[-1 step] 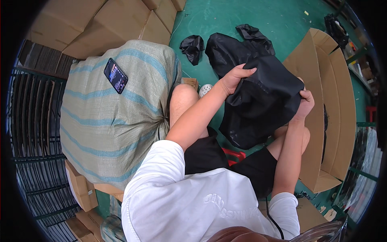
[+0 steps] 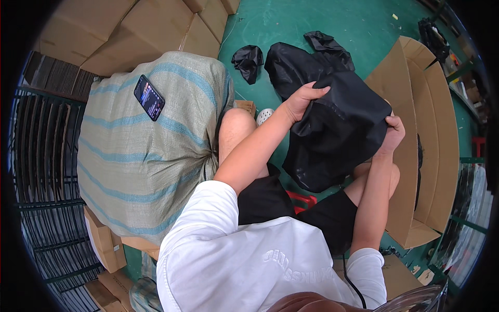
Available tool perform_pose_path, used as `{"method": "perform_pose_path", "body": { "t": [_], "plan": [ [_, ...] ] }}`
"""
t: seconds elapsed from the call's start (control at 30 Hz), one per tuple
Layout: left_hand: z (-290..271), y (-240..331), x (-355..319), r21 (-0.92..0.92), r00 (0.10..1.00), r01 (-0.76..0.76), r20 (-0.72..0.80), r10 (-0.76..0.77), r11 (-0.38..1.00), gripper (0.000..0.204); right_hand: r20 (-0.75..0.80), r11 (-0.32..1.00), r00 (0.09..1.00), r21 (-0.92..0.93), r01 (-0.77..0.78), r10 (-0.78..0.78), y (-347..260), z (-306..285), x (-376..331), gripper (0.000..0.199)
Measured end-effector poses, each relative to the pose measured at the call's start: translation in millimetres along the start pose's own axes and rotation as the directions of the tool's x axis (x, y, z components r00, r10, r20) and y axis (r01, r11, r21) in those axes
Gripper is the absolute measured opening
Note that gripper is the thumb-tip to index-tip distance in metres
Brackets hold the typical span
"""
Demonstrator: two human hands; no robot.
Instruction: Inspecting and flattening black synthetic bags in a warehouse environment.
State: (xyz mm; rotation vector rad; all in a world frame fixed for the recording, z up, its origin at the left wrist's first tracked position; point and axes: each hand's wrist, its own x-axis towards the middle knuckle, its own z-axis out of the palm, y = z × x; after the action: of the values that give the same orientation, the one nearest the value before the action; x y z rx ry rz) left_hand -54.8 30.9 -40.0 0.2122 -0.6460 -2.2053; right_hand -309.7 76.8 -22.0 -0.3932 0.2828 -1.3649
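Observation:
A large piece of smooth black fabric (image 2: 338, 135) hangs in folds between my hands, over my knees; its exact kind does not show. My left hand (image 2: 301, 101) grips its upper left part, thumb on top and the other fingers curled behind. At its right edge, my right hand (image 2: 395, 132) is closed on the fabric with the fingers bent. More black material (image 2: 288, 62) lies on the floor just beyond, partly hidden behind the held piece. Two smaller crumpled black pieces, one (image 2: 248, 63) to the left and one (image 2: 330, 46) farther back, lie near it.
A tall open cardboard box (image 2: 431, 140) stands close on my right, with something dark inside. At my left is a bulging striped woven sack (image 2: 140, 182) with a phone (image 2: 149, 98) on top. Stacked cartons (image 2: 150, 34) and racks (image 2: 47, 145) stand beyond it.

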Motion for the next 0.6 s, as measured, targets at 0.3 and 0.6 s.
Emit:
{"method": "perform_pose_path", "body": {
  "t": [0.3, 0.6],
  "plan": [
    [1.9, 10.1, 0.4, -0.023, 0.994, -0.065, -0.094, 0.062, 0.998, 0.029, -0.196, 0.942, 0.976, -0.299, -0.15, 0.093, 4.5, 12.5, -2.7, 0.044],
    [-4.5, 8.4, 0.6, 0.034, 0.999, -0.025, -0.045, 0.026, 0.999, 0.038, -0.234, 0.765, 0.959, -0.584, -0.271, 0.161, 10.0, 35.2, -7.9, 0.048]
  ]
}}
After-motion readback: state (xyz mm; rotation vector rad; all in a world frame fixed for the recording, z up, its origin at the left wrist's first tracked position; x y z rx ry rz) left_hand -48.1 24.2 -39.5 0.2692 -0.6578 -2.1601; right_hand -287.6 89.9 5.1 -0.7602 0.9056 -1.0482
